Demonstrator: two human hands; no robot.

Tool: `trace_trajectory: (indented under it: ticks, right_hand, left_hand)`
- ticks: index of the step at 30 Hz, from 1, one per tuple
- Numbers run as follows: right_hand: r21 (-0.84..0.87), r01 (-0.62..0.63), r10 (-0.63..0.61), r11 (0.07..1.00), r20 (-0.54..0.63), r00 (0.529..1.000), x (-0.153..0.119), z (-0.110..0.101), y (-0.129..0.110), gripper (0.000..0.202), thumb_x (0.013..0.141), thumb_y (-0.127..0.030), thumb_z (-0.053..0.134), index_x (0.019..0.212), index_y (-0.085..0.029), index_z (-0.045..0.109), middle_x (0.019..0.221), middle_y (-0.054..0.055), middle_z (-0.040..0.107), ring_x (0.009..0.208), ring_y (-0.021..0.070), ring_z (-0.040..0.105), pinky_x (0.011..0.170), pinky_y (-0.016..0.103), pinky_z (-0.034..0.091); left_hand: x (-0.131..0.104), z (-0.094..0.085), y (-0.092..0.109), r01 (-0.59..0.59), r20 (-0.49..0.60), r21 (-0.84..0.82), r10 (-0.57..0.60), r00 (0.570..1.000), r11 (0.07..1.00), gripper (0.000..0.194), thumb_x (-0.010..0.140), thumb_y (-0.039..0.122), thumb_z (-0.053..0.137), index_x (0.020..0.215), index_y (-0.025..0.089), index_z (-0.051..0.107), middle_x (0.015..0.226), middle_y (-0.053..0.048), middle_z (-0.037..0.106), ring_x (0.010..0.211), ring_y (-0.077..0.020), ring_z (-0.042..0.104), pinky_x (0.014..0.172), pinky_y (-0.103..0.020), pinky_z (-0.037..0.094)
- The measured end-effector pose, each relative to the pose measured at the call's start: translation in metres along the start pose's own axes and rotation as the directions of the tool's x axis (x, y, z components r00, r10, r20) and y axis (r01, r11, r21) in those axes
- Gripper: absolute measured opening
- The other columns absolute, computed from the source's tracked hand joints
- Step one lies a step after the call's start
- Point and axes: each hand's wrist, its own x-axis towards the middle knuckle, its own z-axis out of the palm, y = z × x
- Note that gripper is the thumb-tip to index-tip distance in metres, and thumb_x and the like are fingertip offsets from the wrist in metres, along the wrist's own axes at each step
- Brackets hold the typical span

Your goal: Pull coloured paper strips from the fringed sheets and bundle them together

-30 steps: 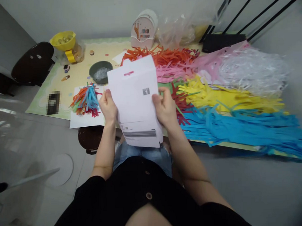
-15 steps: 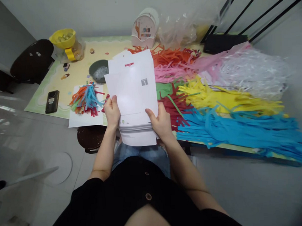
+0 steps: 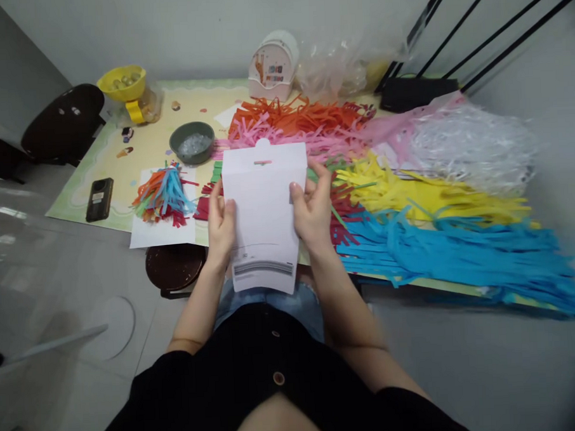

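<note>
A stack of white cards (image 3: 264, 210), with a slot near its top edge and a striped band near the bottom, is held over the table's front edge. My left hand (image 3: 220, 225) grips its left side, thumb on top. On the right side my right hand (image 3: 313, 208) holds it the same way. Behind the cards lie pink strips (image 3: 313, 138) and orange strips (image 3: 302, 116). Dark red strips (image 3: 347, 206) show just right of my right hand. A multicoloured tassel bundle (image 3: 165, 192) rests on a white sheet (image 3: 150, 235) to the left.
Yellow strips (image 3: 434, 190) and blue strips (image 3: 451, 246) cover the right of the table. A green bowl (image 3: 192, 142) holds clear pieces. Farther left are a phone (image 3: 99, 199) and a yellow scale (image 3: 122, 89). Clear plastic strips (image 3: 475, 144) lie at right. A brown stool (image 3: 175, 266) stands below.
The cards have been squared into a neater stack and tilted lower, uncovering the bowl and the orange and pink strips. My right hand has shifted up along the stack's side.
</note>
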Motion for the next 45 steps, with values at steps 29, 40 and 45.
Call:
trace_trajectory:
  ticks: [29,40,45]
  right_hand:
    - [0.220,0.036,0.011,0.975,-0.208,0.978,-0.015,-0.017,-0.023,0.046,0.084,-0.051,0.080,0.119,-0.025,0.066,0.081,0.000,0.064,0.069,0.0170,0.064,0.070,0.034,0.057]
    - [0.195,0.071,-0.030,0.978,-0.205,0.978,-0.021,-0.029,-0.035,0.029,0.081,-0.042,0.087,0.101,-0.025,0.076,0.087,0.002,0.073,0.078,0.0179,0.068,0.075,0.035,0.059]
    - [0.128,0.098,-0.074,0.987,-0.178,0.981,-0.020,-0.034,-0.037,0.030,0.084,-0.048,0.083,0.101,-0.026,0.072,0.086,0.002,0.072,0.076,0.0187,0.068,0.071,0.035,0.058]
  left_hand:
    - [0.005,-0.004,0.040,0.066,-0.218,-0.238,-0.120,0.968,0.969,0.046,0.057,0.047,0.100,0.086,0.021,0.076,0.072,0.002,0.075,0.063,-0.0099,0.067,0.063,-0.023,0.056]
    - [-0.003,-0.008,0.047,0.051,-0.170,-0.075,-0.063,0.983,0.996,0.042,0.068,0.055,0.094,0.090,0.021,0.082,0.075,-0.002,0.077,0.060,-0.0106,0.064,0.054,-0.022,0.051]
    - [-0.001,-0.007,0.050,0.008,-0.169,0.012,-0.006,0.986,1.000,0.041,0.071,0.059,0.090,0.082,0.021,0.081,0.072,-0.001,0.072,0.060,-0.0101,0.058,0.055,-0.023,0.048]
